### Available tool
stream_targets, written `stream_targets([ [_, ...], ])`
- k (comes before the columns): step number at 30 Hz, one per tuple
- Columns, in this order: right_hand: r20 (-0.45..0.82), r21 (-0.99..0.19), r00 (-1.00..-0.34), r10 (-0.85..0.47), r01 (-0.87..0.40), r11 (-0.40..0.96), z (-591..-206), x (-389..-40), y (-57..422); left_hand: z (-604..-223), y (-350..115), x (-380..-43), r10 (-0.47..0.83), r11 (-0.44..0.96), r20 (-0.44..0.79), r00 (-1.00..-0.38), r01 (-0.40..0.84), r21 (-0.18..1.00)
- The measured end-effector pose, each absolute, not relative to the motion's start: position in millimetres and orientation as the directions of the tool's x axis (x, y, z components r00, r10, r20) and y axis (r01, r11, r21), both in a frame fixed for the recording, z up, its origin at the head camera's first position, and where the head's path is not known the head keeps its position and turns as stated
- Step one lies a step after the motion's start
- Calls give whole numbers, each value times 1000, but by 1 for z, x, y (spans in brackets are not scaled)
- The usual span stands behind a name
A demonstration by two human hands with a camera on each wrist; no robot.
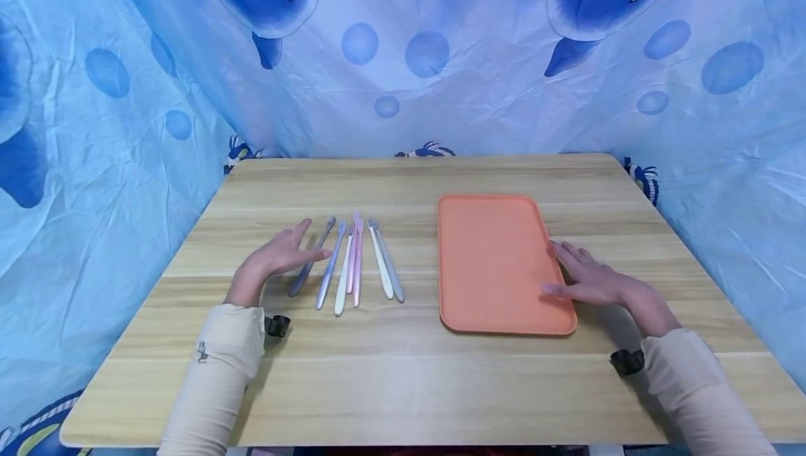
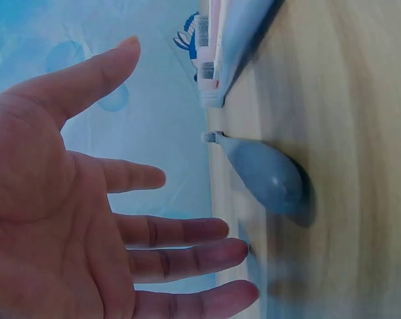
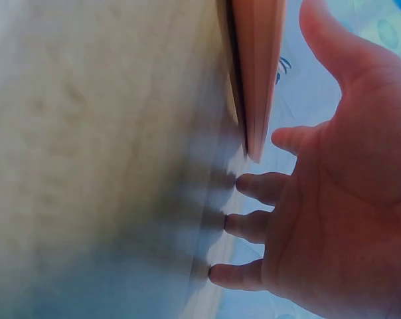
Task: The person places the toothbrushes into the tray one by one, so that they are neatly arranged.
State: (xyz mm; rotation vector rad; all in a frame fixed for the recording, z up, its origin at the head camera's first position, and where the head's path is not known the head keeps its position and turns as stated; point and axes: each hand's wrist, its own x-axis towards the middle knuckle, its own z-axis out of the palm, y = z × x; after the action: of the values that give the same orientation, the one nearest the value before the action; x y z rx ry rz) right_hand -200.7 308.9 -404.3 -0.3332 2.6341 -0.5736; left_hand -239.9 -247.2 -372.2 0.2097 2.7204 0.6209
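Note:
Several toothbrushes lie side by side on the table, heads toward the far edge. Among them are a lilac-blue toothbrush [image 1: 329, 271], a white toothbrush [image 1: 343, 275], a pink toothbrush [image 1: 357, 264] and a grey-blue toothbrush [image 1: 389, 264]. My left hand [image 1: 283, 253] is spread beside the leftmost dark blue-grey toothbrush [image 2: 267, 176], holding nothing, its thumb reaching over the row in the head view. An orange tray [image 1: 497, 260] lies flat to the right of the row. At its right edge is my right hand [image 1: 592, 280], fingers extended, thumb over the tray's surface.
The wooden table [image 1: 403, 386] carries the tray and the toothbrushes. A blue curtain [image 1: 403, 50] with dolphins and bubbles hangs behind it and along both sides. Each wrist wears a small black camera, such as the left camera [image 1: 277, 326].

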Motion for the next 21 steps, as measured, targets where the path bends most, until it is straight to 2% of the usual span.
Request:
stream_targets([
  [12, -319, -487, -869, -379, -193, 852, -405, -206, 319, -372, -253, -239, 175, 861, -427, -887, -72, 504],
  [21, -294, -551, -836, -463, -247, 797, -402, -206, 327, -374, -259, -245, 198, 830, -516, -833, -138, 541],
])
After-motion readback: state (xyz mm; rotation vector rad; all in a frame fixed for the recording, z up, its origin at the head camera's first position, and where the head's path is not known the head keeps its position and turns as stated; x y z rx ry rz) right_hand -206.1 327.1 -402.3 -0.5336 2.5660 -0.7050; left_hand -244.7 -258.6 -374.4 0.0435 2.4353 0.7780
